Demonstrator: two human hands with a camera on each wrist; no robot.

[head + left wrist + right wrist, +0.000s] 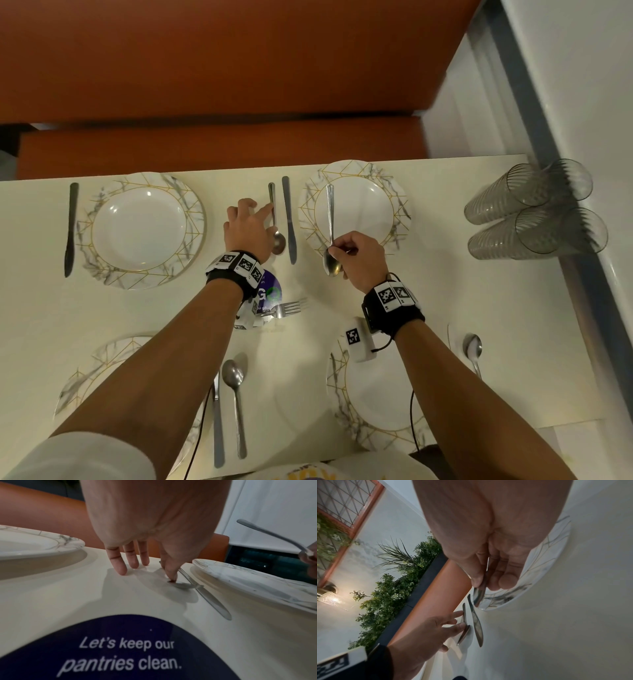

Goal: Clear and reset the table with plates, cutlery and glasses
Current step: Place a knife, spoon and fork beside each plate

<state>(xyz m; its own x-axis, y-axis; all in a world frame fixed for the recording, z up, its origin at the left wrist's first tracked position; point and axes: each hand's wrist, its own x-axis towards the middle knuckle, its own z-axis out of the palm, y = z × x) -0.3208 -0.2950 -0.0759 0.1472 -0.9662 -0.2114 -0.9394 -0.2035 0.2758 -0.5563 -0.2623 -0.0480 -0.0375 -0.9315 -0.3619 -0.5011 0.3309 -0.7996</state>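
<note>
My left hand [251, 219] reaches between the two far plates, its straight fingers touching a spoon [275, 222] that lies on the white table [462, 308] beside a knife [289, 219]. In the left wrist view one fingertip [172, 576] presses by that spoon's bowl [184, 586]. My right hand [356, 255] pinches a second spoon [330, 216] near its bowl, the handle pointing away over the far right marbled plate [354, 212]. The right wrist view shows that spoon [479, 595] between thumb and fingers.
A far left plate [140, 229] has a black knife [71, 226] beside it. Two near plates [373, 404], a knife and spoon [234, 394], a fork [289, 306] and a purple sticker [270, 291] lie closer. Several clear glasses [534, 209] stand far right by the wall. An orange bench [239, 68] runs behind.
</note>
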